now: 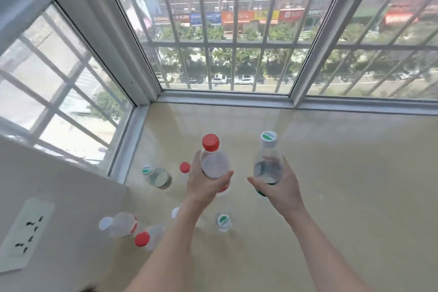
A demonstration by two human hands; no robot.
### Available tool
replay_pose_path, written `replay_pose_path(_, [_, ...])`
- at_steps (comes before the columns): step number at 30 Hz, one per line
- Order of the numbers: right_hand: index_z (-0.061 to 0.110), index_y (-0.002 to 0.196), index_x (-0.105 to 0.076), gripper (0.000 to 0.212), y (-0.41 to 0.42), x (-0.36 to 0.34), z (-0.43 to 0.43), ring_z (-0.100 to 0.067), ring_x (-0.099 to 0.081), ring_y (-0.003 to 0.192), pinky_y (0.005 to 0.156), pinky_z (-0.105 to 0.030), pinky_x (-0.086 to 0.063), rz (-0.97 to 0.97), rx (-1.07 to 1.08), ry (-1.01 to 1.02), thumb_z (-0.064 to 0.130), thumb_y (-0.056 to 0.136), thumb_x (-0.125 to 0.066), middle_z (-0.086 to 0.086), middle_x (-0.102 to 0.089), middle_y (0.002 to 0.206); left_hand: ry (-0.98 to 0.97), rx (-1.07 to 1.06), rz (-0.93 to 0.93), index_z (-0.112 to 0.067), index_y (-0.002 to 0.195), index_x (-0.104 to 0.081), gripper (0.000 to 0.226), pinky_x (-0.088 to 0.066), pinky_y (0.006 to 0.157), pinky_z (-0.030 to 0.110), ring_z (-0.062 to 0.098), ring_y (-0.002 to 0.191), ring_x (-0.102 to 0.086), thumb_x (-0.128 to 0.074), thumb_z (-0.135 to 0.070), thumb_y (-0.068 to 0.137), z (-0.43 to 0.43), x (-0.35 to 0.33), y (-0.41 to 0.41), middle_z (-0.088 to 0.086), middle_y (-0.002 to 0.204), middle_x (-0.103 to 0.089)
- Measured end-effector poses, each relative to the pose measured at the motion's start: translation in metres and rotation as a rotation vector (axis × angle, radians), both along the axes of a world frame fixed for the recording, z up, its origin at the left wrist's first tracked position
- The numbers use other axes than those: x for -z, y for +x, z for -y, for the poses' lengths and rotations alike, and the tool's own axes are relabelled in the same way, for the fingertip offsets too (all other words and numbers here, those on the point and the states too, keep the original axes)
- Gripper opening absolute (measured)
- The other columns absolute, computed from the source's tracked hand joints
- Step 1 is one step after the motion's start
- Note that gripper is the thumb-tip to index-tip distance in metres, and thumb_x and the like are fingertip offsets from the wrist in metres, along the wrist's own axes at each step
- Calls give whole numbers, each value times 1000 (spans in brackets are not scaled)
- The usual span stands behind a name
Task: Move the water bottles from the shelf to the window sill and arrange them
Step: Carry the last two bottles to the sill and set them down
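Water bottles (157, 179): two are in our hands, the others stand on the window sill (331, 173). Our left hand (201, 188) grips a red-capped bottle (214, 163) round its body, fingers and thumb curled round it, cap pointing away from us toward the window (225, 38). Our right hand (283, 188) grips a white-capped bottle (267, 168) with a green mark on the cap and a green label low down, thumb on the near left side, fingers wrapped behind. Both held bottles are above the sill, side by side, near each other but apart. On the sill left of the left hand is a green-capped bottle (157, 176) near the corner of the frame. Just right of it is a second red-capped bottle (184, 168), partly hidden by the hand. Nearer to us are a bottle with a white cap (119, 223), a bottle with a red cap (145, 238) just beside it, and a half-hidden cap (175, 212) behind our left forearm. We cannot tell whether these touch. Between our forearms stands a green-topped bottle (223, 220). A wall socket (26, 232) sits on the white wall (59, 197) at left. Through the barred glass we see trees (279, 31), parked cars (244, 79) and shopfronts (237, 16).
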State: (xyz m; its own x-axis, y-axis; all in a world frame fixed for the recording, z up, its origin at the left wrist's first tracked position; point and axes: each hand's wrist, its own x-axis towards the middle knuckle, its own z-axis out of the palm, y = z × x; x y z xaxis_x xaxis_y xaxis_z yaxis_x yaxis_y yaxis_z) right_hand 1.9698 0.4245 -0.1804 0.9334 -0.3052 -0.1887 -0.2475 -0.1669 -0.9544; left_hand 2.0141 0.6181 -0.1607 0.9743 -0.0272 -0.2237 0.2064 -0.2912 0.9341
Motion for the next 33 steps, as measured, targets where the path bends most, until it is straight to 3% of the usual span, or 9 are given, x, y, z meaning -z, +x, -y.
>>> replay_pose_path(4, [35,110,-59,61,14,45,5,-12,-66,96,86,-54,-56,-25,-10,10,44,57,-87,15,-68,102,33,51,-29,-21,107,-55,52,-50,77,19,5,90,-62,-87,-23,66,9,38,18,0,99,-65])
replay_pose_path(7, [33,112,-58,62,23,71,6,-7,-66,100,91,-49,-55,-46,-16,-1,39,58,-88,19,-67,105,35,72,-53,-20,107,-55,51,-47,66,7,-8,81,-58,-87,-10,70,16,60,27,-1,99,-65])
replay_pose_path(13, [33,112,-55,61,34,115,13,-9,-67,106,92,-49,-55,-86,-20,1,22,63,-91,10,-69,109,-7,31,-97,-7,112,-55,51,-46,61,6,-11,76,-61,-83,3,71,19,96,37,-1,97,-65])
replay_pose_path(17, [32,103,-58,54,38,142,15,-8,-66,108,93,-37,-53,-103,-32,-3,11,67,-92,16,-69,104,7,34,-94,-17,108,-56,51,-48,64,7,-10,82,-61,-86,-2,69,20,120,41,-5,97,-66])
replay_pose_path(22, [29,108,-59,54,42,168,10,-11,-63,113,89,-25,-51,-93,-81,-14,17,67,-92,10,-68,108,56,25,-112,-26,111,-56,56,-50,84,17,2,98,-63,-90,-17,67,14,148,45,-9,103,-68])
replay_pose_path(25, [28,109,-59,55,46,183,7,-11,-63,112,95,-30,-49,-98,-71,-14,19,66,-92,9,-68,109,56,26,-112,-26,113,-57,57,-49,84,14,2,98,-63,-90,-17,67,12,160,48,-10,103,-69])
replay_pose_path(28, [22,110,-59,55,54,190,-1,-10,-63,108,90,-21,-47,-99,-50,-10,15,67,-92,6,-68,108,40,8,-101,-23,112,-58,54,-49,80,13,5,97,-63,-90,-18,68,7,172,50,-5,104,-68])
replay_pose_path(31, [18,111,-59,55,58,202,-5,-10,-64,102,85,-14,-47,-93,-40,8,14,67,-92,4,-69,107,60,1,-67,-24,110,-57,55,-52,87,27,11,99,-64,-91,-21,67,9,185,55,-5,104,-68])
replay_pose_path(33, [20,113,-59,57,60,209,-4,-11,-65,103,87,-19,-49,-87,-30,13,17,66,-91,6,-69,108,54,6,-52,-25,111,-57,58,-54,92,38,15,101,-65,-92,-23,65,13,193,56,-6,104,-69])
